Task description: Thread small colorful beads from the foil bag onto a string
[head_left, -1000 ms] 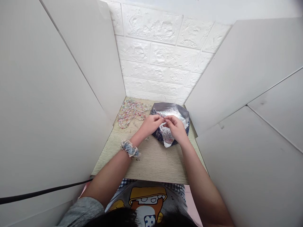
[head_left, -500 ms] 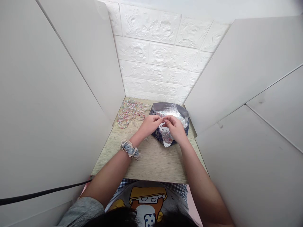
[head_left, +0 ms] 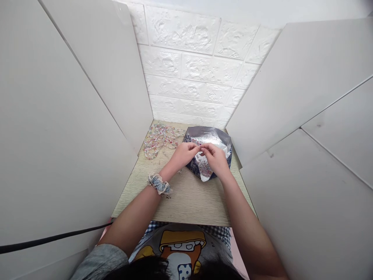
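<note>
Far left of the foil pouch, a white panel (head_left: 72, 116) stood as a wall of the enclosure, and a black cable (head_left: 55, 237) ran along its lower edge toward the near corner of the surface (head_left: 189, 204). Closer to the pouch, just left of it at the far end of the surface, lay a loose tangle of strands of pastel beads (head_left: 160, 140) in pink, clear and pale colours. Nearer the person and left of the pouch, a frilled denim-blue scrunchie (head_left: 159, 184) circled the left wrist. The left hand (head_left: 183, 154) reached in from that side, and the right hand (head_left: 214, 158) came in from the other, so the hands were together just above the near part of the pouch, their fingertips (head_left: 200, 147) pinched and meeting. Anything held between them was too small to make out. The foil pouch (head_left: 208, 136) sat open on the surface, with a silver lining and a dark blue floral outside, and small beads (head_left: 205, 168) lay inside it. Behind the pouch rose a white brick-pattern wall (head_left: 186, 66), and right of the pouch stood another white panel (head_left: 305, 85). Below the surface, at the near edge, showed the person's grey cartoon-print shirt (head_left: 180, 249).
</note>
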Demonstrator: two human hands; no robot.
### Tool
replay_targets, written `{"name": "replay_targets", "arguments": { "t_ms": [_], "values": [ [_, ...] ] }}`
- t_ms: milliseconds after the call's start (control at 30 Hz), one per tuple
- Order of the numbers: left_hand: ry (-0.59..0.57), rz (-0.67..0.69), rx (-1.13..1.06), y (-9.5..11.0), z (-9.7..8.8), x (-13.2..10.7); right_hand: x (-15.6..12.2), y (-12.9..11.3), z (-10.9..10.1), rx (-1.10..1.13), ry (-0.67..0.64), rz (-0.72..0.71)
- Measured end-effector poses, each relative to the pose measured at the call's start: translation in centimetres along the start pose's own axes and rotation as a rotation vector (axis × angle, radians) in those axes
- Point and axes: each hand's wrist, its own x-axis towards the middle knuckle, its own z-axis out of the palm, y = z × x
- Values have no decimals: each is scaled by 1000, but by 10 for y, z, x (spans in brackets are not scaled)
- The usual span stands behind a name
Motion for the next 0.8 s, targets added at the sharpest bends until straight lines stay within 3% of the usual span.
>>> {"name": "replay_targets", "arguments": {
  "t_ms": [167, 800],
  "values": [
    [41, -30, -34, 1, 0, 0, 0, 0, 0, 54, 5, 11],
    [3, -34, 5, 3, 0, -2, 0, 3, 3, 33, 1, -7]
  ]
}}
